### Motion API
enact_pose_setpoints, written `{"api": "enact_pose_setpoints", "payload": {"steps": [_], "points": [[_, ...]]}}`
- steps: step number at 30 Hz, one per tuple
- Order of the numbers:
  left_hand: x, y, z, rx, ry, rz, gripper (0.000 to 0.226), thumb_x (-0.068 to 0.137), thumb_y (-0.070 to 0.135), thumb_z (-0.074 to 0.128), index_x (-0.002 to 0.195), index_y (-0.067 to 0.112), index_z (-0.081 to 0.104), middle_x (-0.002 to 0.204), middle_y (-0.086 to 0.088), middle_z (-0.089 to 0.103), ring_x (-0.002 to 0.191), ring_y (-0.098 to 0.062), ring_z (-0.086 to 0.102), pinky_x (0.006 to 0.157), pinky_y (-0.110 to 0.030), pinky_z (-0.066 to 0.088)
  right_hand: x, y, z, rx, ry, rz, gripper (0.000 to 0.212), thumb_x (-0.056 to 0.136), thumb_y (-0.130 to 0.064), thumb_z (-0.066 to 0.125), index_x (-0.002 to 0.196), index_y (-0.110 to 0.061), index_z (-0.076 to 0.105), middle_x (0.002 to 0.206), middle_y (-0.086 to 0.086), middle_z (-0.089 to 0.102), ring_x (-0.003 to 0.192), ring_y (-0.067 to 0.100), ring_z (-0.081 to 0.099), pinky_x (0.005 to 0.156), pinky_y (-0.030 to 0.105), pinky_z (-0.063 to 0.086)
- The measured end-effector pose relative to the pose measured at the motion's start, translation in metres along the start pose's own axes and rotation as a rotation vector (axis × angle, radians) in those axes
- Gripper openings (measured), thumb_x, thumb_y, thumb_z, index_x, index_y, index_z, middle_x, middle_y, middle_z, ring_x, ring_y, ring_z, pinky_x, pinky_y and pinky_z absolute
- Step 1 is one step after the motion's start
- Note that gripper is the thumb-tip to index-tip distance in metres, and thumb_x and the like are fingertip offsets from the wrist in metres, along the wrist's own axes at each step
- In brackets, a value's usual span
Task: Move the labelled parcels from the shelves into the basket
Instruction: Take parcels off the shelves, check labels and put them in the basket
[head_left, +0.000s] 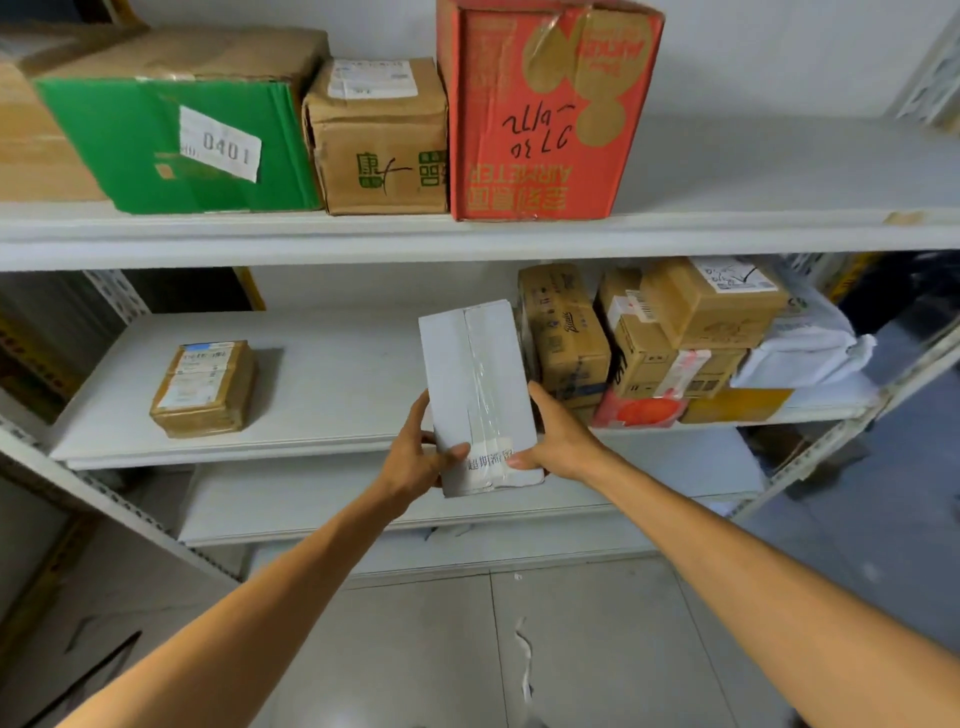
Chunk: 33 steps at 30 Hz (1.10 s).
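A white taped parcel (475, 384) sticks out over the front edge of the middle shelf (322, 384), its near end carrying a printed label. My left hand (415, 457) grips its near left corner, thumb on top. My right hand (556, 439) holds the near right side, thumb on the label. A small brown labelled parcel (205, 387) lies flat on the shelf to the left. Several brown cartons (670, 338) are stacked to the right. No basket is in view.
The top shelf (467, 234) carries a green box (171, 140), a brown carton (379, 137) and a tall red box (540, 109). White soft bags (810, 343) lie at the far right. A lower shelf (467, 499) and grey tiled floor (571, 649) are below.
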<state>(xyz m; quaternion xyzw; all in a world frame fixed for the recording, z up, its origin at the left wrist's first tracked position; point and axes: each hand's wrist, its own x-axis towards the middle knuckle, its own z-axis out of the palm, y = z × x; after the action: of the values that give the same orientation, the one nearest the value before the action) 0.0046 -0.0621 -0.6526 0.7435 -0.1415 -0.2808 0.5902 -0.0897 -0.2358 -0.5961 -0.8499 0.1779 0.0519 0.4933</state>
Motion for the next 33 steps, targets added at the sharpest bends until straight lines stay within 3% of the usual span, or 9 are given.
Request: {"api": "enact_pose_setpoints", "payload": {"steps": [5, 8, 11, 16, 19, 23, 26, 30, 33], "points": [[-0.019, -0.019, -0.014, 0.138, -0.029, 0.030, 0.100, 0.077, 0.016, 0.077, 0.147, 0.050, 0.014, 0.118, -0.010, 0.051, 0.101, -0.028, 0.057, 0.077, -0.053, 0.057, -0.026, 0.018, 0.034, 0.020, 0.042, -0.017, 0.117, 0.072, 0.001, 0.079, 0.153, -0.036, 0.003, 0.145, -0.005, 0.042, 0.126, 0.016, 0.045, 0.098, 0.035, 0.049], [-0.037, -0.034, -0.024, 0.185, -0.071, 0.040, 0.099, 0.077, 0.016, 0.078, 0.143, 0.055, 0.016, 0.117, -0.013, 0.055, 0.099, -0.031, 0.059, 0.072, -0.055, 0.057, -0.044, 0.027, 0.061, 0.028, 0.056, -0.010, 0.119, 0.075, -0.001, 0.078, 0.152, -0.037, -0.006, 0.135, -0.008, 0.046, 0.114, 0.010, 0.047, 0.082, 0.017, 0.049], [-0.052, -0.049, -0.034, 0.189, -0.105, 0.001, 0.099, 0.076, 0.009, 0.078, 0.145, 0.048, 0.020, 0.116, -0.015, 0.056, 0.100, -0.033, 0.059, 0.069, -0.056, 0.057, -0.060, 0.039, 0.090, 0.059, 0.079, -0.016, 0.121, 0.074, -0.003, 0.080, 0.153, -0.036, -0.005, 0.132, -0.013, 0.045, 0.114, 0.008, 0.047, 0.073, 0.007, 0.046], [-0.068, -0.068, -0.036, 0.214, -0.222, -0.020, 0.096, 0.079, 0.007, 0.075, 0.148, 0.045, 0.020, 0.107, -0.008, 0.057, 0.102, -0.031, 0.059, 0.072, -0.050, 0.058, -0.081, 0.066, 0.117, 0.123, 0.145, 0.038, 0.121, 0.070, -0.003, 0.083, 0.153, -0.036, 0.001, 0.131, -0.017, 0.045, 0.110, 0.012, 0.052, 0.074, 0.012, 0.047], [-0.075, -0.073, -0.021, 0.221, -0.299, -0.034, 0.095, 0.081, 0.008, 0.073, 0.148, 0.046, 0.016, 0.112, -0.011, 0.055, 0.104, -0.032, 0.058, 0.075, -0.052, 0.058, -0.097, 0.083, 0.118, 0.135, 0.195, 0.082, 0.123, 0.067, -0.003, 0.084, 0.153, -0.038, 0.003, 0.135, -0.018, 0.046, 0.108, 0.014, 0.054, 0.080, 0.023, 0.048], [-0.075, -0.075, 0.025, 0.264, -0.438, -0.002, 0.094, 0.082, 0.008, 0.071, 0.148, 0.044, 0.014, 0.109, -0.006, 0.053, 0.102, -0.032, 0.058, 0.076, -0.052, 0.057, -0.134, 0.112, 0.108, 0.183, 0.329, 0.171, 0.119, 0.066, -0.001, 0.083, 0.154, -0.033, 0.009, 0.140, -0.012, 0.046, 0.109, 0.015, 0.053, 0.077, 0.019, 0.047], [-0.074, -0.071, 0.077, 0.287, -0.565, 0.045, 0.095, 0.082, 0.010, 0.072, 0.150, 0.042, 0.013, 0.109, 0.001, 0.054, 0.095, -0.020, 0.058, 0.073, -0.049, 0.058, -0.171, 0.137, 0.090, 0.238, 0.457, 0.260, 0.119, 0.064, -0.003, 0.083, 0.154, -0.034, 0.011, 0.140, -0.017, 0.042, 0.111, 0.015, 0.052, 0.082, 0.023, 0.049], [-0.075, -0.057, 0.161, 0.346, -0.766, 0.126, 0.098, 0.080, 0.019, 0.076, 0.150, 0.043, 0.012, 0.140, -0.003, 0.047, 0.111, -0.025, 0.055, 0.081, -0.053, 0.055, -0.230, 0.165, 0.060, 0.287, 0.667, 0.369, 0.117, 0.062, -0.010, 0.083, 0.153, -0.033, 0.013, 0.145, -0.014, 0.040, 0.122, 0.018, 0.048, 0.089, 0.030, 0.050], [-0.083, -0.045, 0.232, 0.403, -0.933, 0.205, 0.098, 0.080, 0.024, 0.076, 0.151, 0.041, 0.011, 0.147, 0.000, 0.041, 0.119, -0.025, 0.051, 0.086, -0.053, 0.054, -0.279, 0.188, 0.038, 0.310, 0.857, 0.478, 0.119, 0.062, -0.011, 0.085, 0.154, -0.031, 0.013, 0.144, -0.004, 0.044, 0.116, 0.020, 0.051, 0.095, 0.041, 0.051]]}}
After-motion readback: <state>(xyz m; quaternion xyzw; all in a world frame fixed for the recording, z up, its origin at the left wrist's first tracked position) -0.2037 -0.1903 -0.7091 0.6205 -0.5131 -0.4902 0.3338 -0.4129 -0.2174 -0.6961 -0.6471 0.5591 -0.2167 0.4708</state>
